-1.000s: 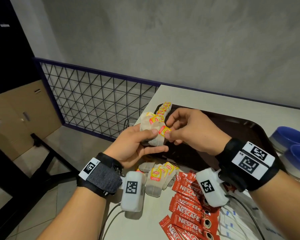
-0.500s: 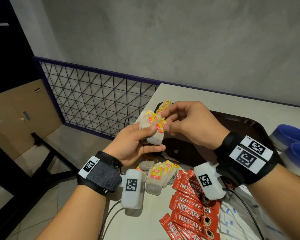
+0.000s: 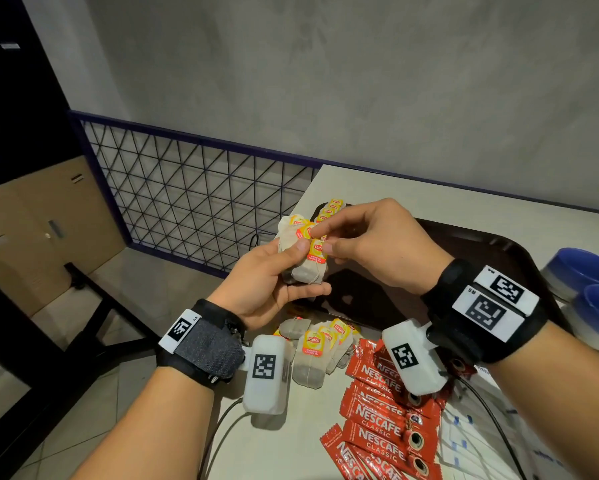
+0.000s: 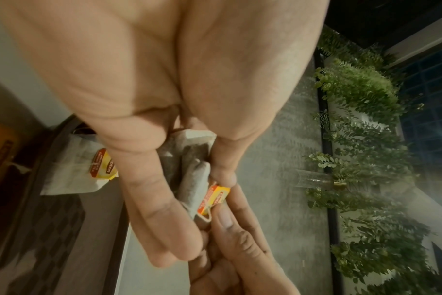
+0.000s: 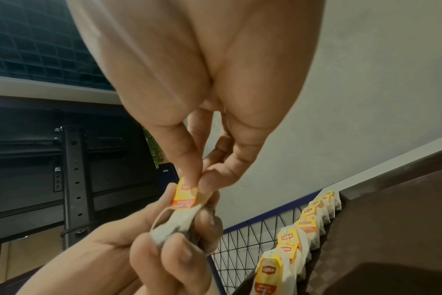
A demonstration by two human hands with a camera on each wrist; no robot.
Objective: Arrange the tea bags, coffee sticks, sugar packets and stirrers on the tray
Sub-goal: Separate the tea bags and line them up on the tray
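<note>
My left hand (image 3: 273, 278) grips a bunch of tea bags (image 3: 303, 268) in the air above the near left corner of the dark brown tray (image 3: 492, 247). My right hand (image 3: 360, 244) pinches the yellow tag (image 3: 317, 251) of the front bag in that bunch, seen close in the right wrist view as the tag (image 5: 185, 193) between thumb and forefinger. A row of tea bags (image 5: 303, 225) stands along the tray's left edge. More tea bags (image 3: 320, 348) lie loose on the table, beside red coffee sticks (image 3: 384, 420) and white sugar packets (image 3: 471, 445).
Two blue-and-white bowls (image 3: 592, 282) sit at the table's right edge. A wire mesh railing (image 3: 194, 202) runs past the table's left side, with floor below. Cables (image 3: 221, 427) from the wrist cameras trail over the near table edge.
Both hands have risen slightly and moved away from me with the bunch. My right fingers have shifted on the tags at the top of the bunch.
</note>
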